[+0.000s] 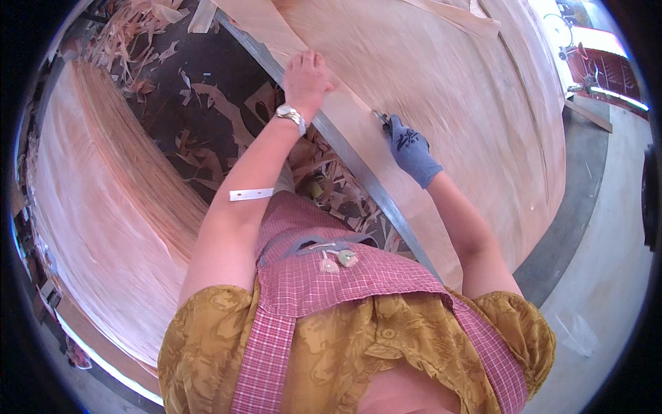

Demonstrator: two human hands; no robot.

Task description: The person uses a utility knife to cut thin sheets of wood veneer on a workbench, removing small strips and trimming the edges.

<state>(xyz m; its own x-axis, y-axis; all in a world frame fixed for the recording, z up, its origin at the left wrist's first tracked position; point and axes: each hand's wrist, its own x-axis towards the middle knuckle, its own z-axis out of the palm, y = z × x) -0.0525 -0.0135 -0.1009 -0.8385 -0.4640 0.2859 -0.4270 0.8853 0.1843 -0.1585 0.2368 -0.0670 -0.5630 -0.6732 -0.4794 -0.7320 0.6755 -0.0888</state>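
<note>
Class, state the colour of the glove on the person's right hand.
Blue-grey; the glove covers the right hand, seen best in the head view, against the pale wood sheet.

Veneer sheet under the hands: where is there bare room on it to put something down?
The veneer sheet is bare right of the gloved right hand, up to its far edge by the concrete floor. The stack on the left is also bare on top. The dark gap beside the left hand is crowded with scraps.

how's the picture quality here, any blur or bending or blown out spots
Head view: fisheye bends the metal rail and darkens the rim; the veneer sheet smears with motion blur near the gloved right hand; daylight blows out at upper right; left hand and apron stay sharp.
</note>
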